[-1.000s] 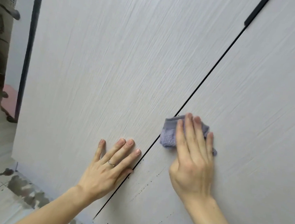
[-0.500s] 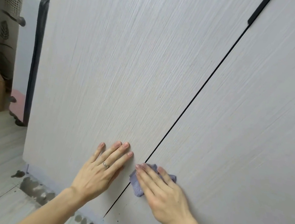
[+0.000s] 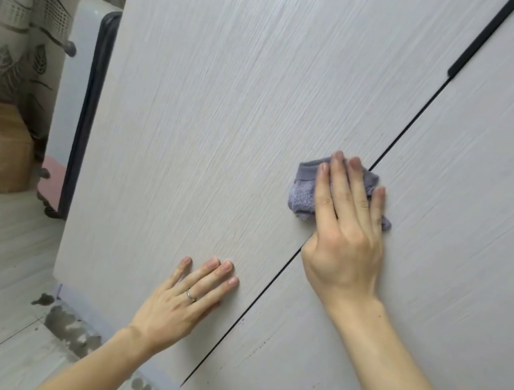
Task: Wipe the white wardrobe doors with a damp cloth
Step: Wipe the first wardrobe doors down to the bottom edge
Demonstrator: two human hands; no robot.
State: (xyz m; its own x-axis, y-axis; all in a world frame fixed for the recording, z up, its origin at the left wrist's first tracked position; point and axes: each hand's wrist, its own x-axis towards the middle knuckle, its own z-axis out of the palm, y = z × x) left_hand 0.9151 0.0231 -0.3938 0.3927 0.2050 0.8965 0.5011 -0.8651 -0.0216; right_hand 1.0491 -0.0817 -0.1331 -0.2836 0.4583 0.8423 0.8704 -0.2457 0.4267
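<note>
Purple cloth point(image 3: 302, 196) lies across the gap point(image 3: 407, 128) under your flat, straight-fingered right hand point(image 3: 345, 237); a loose edge could snag there. Your left hand point(image 3: 179, 301), spread flat and holding nothing, may smudge the left door point(image 3: 209, 125).

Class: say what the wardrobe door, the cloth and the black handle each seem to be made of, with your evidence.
Wardrobe door: probably laminated board, matt off-white, with fine grain streaks. Cloth: terry towelling, lilac-grey, looped pile and a flat woven hem. Black handle: metal or plastic, matt; cannot tell which.
</note>
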